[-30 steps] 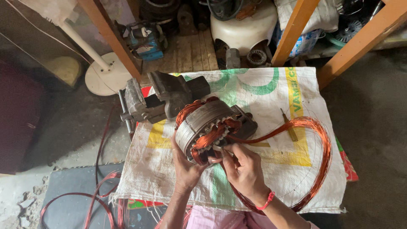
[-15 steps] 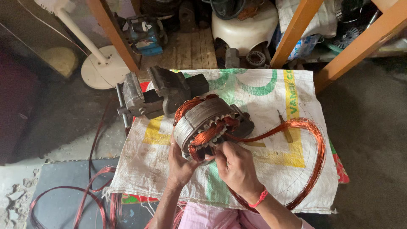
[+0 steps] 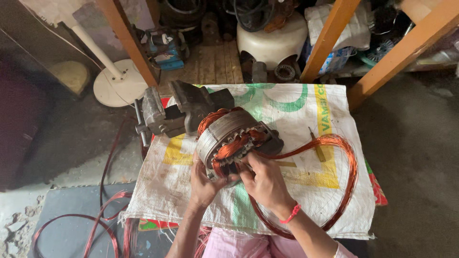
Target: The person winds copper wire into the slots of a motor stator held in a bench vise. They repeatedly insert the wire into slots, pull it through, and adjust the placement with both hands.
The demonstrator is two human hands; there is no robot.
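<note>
Gripping the motor stator (image 3: 228, 138) beside the bench vise (image 3: 179, 112), my left hand (image 3: 204, 179) steadies while my right hand (image 3: 265, 180) pinches copper coil (image 3: 334, 157) (mostly unseated, some slots filled).

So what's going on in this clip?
A person is working copper wire into a round motor stator that sits on a sack-covered table by a bench vise. The left hand steadies the stator's lower edge; the right hand presses the windings at its face. A large loop of copper wire trails off to the right.
</note>
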